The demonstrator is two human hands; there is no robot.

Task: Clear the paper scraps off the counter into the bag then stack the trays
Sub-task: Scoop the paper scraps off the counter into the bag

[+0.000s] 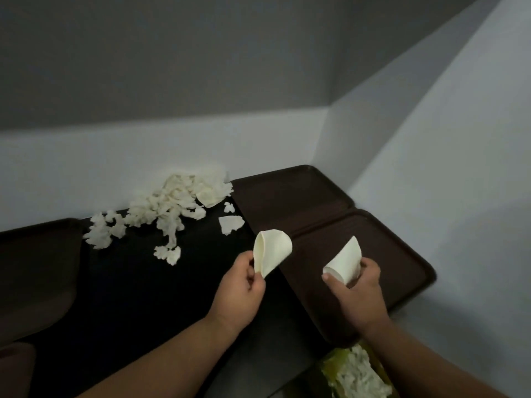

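Hands: your left hand [244,285] pinches a curled paper piece [273,252], your right hand [355,285] grips a second paper piece [344,264] | Bag [356,374]: near right, beside your right forearm, so the right hand is nearer | Scrap pile [163,208]: on the counter [143,297], up-left of your left hand.

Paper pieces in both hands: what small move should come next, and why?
Probably drop both into the bag by the right forearm: the left hand pinches one curled piece, the right hand another, and a scrap pile waits on the counter.
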